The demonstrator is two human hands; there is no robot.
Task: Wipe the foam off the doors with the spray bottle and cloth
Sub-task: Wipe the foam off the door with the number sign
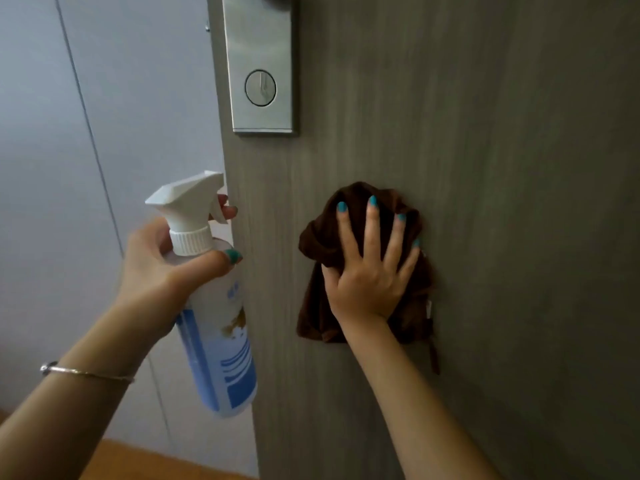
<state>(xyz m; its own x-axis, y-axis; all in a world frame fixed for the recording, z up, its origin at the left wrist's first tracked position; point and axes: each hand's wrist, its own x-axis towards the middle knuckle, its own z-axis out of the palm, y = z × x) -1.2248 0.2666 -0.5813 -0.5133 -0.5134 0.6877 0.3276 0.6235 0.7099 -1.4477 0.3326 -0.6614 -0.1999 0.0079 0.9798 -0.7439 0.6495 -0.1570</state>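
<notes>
One door (485, 133) fills the view, with no foam visible on it. Below its lock plate (261, 64) the right hand (367, 285) presses the cloth (318, 237) flat, fingers spread over it, likely for broad wiping contact. Beside the door's edge, the left hand (156, 265) grips the bottle (214, 323) by its neck, forefinger at the trigger, probably ready to spray.

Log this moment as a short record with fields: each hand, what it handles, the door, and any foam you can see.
left hand: grips the spray bottle at its neck, one finger at the trigger
right hand: fingers spread, presses the brown cloth flat against the door
door: grey wood grain, standing open
lock plate: metal, above and left of the cloth
foam: none visible on the door
</notes>
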